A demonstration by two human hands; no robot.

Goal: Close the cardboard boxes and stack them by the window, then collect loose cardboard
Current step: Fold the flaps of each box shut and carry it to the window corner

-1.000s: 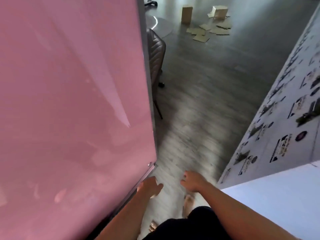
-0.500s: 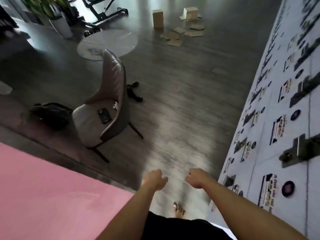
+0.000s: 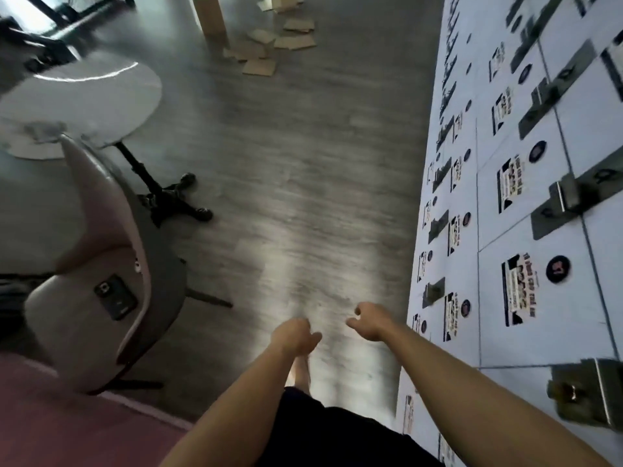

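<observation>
An upright cardboard box [image 3: 210, 16] stands on the floor far ahead at the top of the head view. Several loose flat cardboard pieces [image 3: 266, 50] lie scattered on the floor just right of it. My left hand [image 3: 296, 335] and my right hand [image 3: 369, 320] hang low in front of me, far from the cardboard, fingers loosely curled and holding nothing. A bare foot shows below my left hand.
A grey chair [image 3: 101, 264] with a phone [image 3: 114, 296] on its seat stands to my left beside a round white table [image 3: 87, 106]. A wall of white lockers [image 3: 526, 203] runs along my right. Grey wood floor [image 3: 303, 163] stretches ahead.
The view has advanced along the floor past the pink panel; the chair and table now sit closer on the left, and the cardboard is nearer. Both hands stay empty.
</observation>
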